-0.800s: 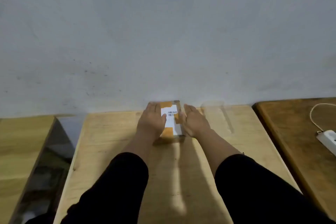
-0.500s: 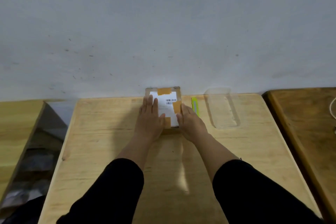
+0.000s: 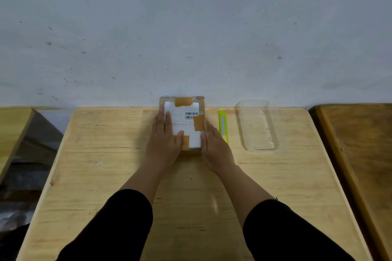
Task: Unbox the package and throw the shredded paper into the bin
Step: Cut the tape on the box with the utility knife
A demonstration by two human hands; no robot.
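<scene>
While both hands press flat against the package [image 3: 184,122], the left hand [image 3: 164,144] lies palm-down over its left edge with fingers open on the white label, and the right hand [image 3: 214,147] braces its right side, fingers straight, neither one curled into a grasp. The package sits sealed with tape at the far middle of the counter [image 3: 106,165], its long axis running away from the person toward the wall. Just right of it lies a yellow-green cutter [image 3: 222,125], parallel, nearest the right hand; beyond that stands a clear tray [image 3: 273,125].
</scene>
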